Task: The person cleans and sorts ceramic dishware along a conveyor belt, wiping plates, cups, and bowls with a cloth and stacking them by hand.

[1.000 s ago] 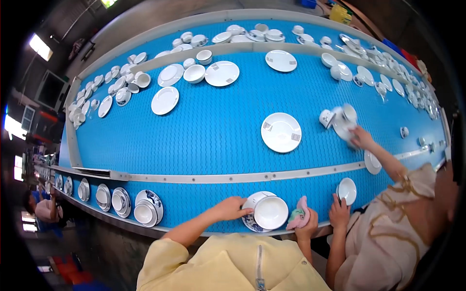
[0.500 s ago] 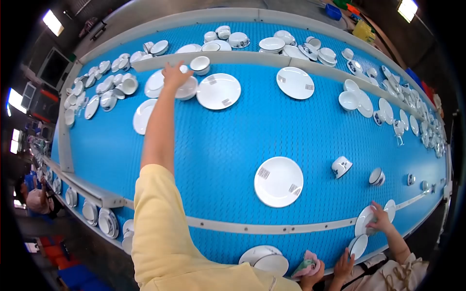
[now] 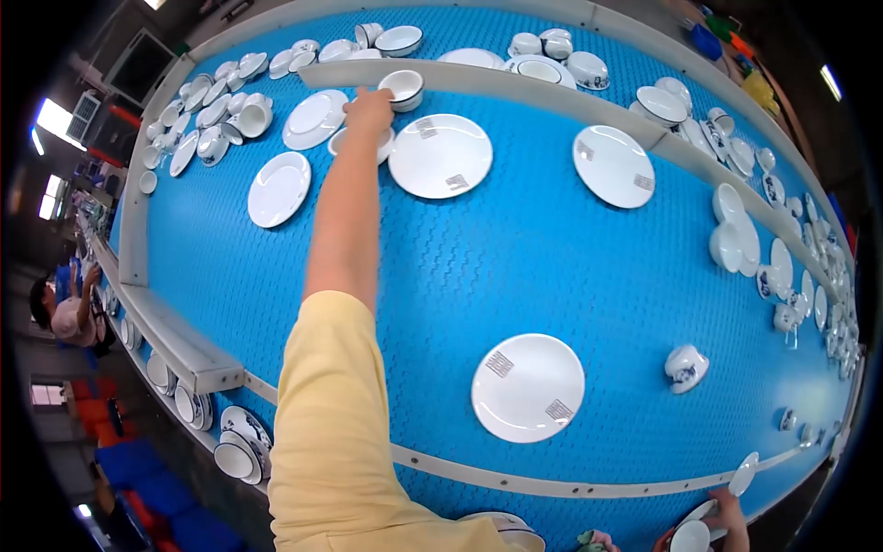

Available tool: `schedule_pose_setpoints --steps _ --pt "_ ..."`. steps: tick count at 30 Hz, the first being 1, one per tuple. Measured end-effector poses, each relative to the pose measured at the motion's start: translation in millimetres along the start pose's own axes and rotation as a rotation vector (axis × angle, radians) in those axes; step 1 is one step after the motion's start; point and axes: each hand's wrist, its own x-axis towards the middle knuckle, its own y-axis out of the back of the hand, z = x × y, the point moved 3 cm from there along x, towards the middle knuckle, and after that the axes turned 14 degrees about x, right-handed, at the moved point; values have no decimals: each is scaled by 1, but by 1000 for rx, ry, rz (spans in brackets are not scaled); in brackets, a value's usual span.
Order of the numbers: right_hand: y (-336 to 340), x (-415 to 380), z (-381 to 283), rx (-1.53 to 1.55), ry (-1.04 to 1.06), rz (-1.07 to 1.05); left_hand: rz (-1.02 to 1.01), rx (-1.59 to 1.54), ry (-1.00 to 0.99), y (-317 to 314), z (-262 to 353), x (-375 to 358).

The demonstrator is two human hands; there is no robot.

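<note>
My left hand [image 3: 368, 109] reaches far across the blue belt, fingers drawn together at the left side of a small white bowl [image 3: 405, 90]. Part of the grip is hidden behind the hand. Just under the wrist, another bowl [image 3: 383, 147] is partly covered by my forearm. To its right lies a large white plate [image 3: 441, 158] with grey printed marks; on the left, a smaller plate rests on another plate [image 3: 303, 129]. A single plate [image 3: 280, 189] lies nearer. My right hand is out of view; a pink and green cloth [image 3: 598, 541] peeks in at the bottom edge.
A low divider [image 3: 515, 92] runs behind the bowl, with stacked dishes beyond it. Marked plates [image 3: 528, 388] and a tipped patterned bowl [image 3: 686, 368] lie on the belt [image 3: 423, 304]. A co-worker's hand [image 3: 729, 520] handles dishes at lower right. Another person [image 3: 74, 313] stands far left.
My left hand has moved from above the stacked plates to the small bowl, and its spread fingers have drawn together. The view has shifted; my right hand, earlier holding the cloth, has left view.
</note>
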Motion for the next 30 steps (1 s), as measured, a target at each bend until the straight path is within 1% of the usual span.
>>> schedule_pose_setpoints --steps 2,3,5,6,9,11,12,13,14,16,17,19,20,21,22,23,24,25,26,27,29,30 --pt "29 -8 18 76 -30 -69 179 -88 103 17 7 -32" --pt "37 -8 21 75 -32 -94 187 -98 98 20 8 -41" --pt "38 12 13 -7 -48 -31 555 -97 10 36 2 -62" --pt "37 20 9 -46 -54 13 567 -100 16 48 6 -77" --pt "27 38 -8 -107 -65 140 820 -93 -334 93 27 -140" --pt "19 50 -18 -112 -60 231 827 -188 -592 106 45 -189" --pt "15 54 -22 -115 -51 275 722 -345 -599 119 68 -235" --pt "10 57 -27 -110 -41 317 550 -525 -609 131 91 -281" --pt "7 60 -32 -101 -31 363 523 -563 -683 132 114 -322" --pt "-2 58 -44 -72 -11 461 295 -604 -718 126 165 -410" --pt "-6 55 -49 -55 6 512 -124 -799 -620 134 195 -455" --pt "-17 43 -58 9 33 632 -365 -803 -786 157 246 -535" --pt "-22 35 -61 48 40 698 -553 -819 -837 161 274 -576" --pt "-27 22 -61 93 43 768 -438 -791 -929 142 303 -623" --pt "-31 11 -60 166 38 844 -436 -940 -1043 149 325 -664" --pt "-37 -2 -55 254 18 921 -161 -653 -1249 153 338 -698" --pt "-41 -13 -49 375 -6 1011 -155 -651 -1224 163 343 -705" --pt "-45 -18 -44 523 -28 1080 15 -644 -1312 177 344 -703" --pt "-54 -19 -41 692 -41 1104 172 -630 -1402 187 345 -710" --pt "-70 -13 -41 884 -50 1087 283 -724 -1325 192 344 -718" --pt "-115 7 -54 1272 -38 891 -250 -1044 -994 187 339 -716" --pt "-135 16 -67 1431 -34 768 -75 -1008 -1112 189 332 -709"
